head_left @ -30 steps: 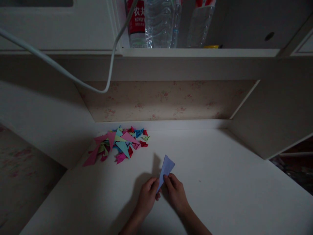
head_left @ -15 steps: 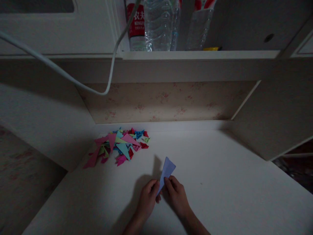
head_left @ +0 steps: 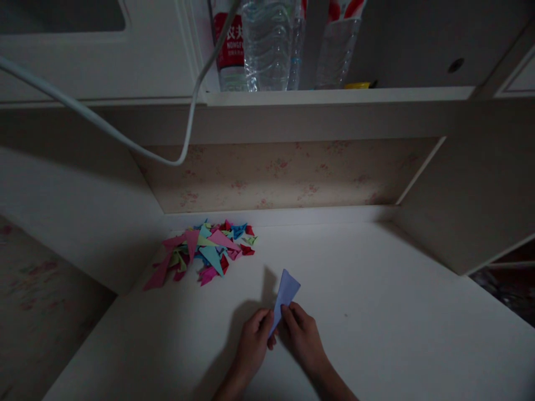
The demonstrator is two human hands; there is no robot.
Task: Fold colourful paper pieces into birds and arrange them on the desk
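A piece of folded lavender paper (head_left: 287, 288), narrow at the bottom and wider at the top, is held over the white tabletop. My left hand (head_left: 254, 337) pinches its lower left edge, with the thumb on top. On the lower right side, my right hand (head_left: 304, 334) grips it between thumb and fingers. The paper's lowest tip is partly hidden by my fingers. Farther back on the left lies a heap of folded paper pieces (head_left: 211, 253) in pink, red, blue, teal and green.
The white tabletop (head_left: 376, 289) ends at a back ledge beneath flowered wallpaper (head_left: 280, 172). Overhead, a shelf (head_left: 343, 96) carries clear plastic bottles (head_left: 267, 50). A white cable (head_left: 104, 125) hangs down at the upper left. Side panels (head_left: 472, 195) flank the table.
Both hands keep their grip on the lavender paper, with barely any movement. The whole view has shifted very slightly.
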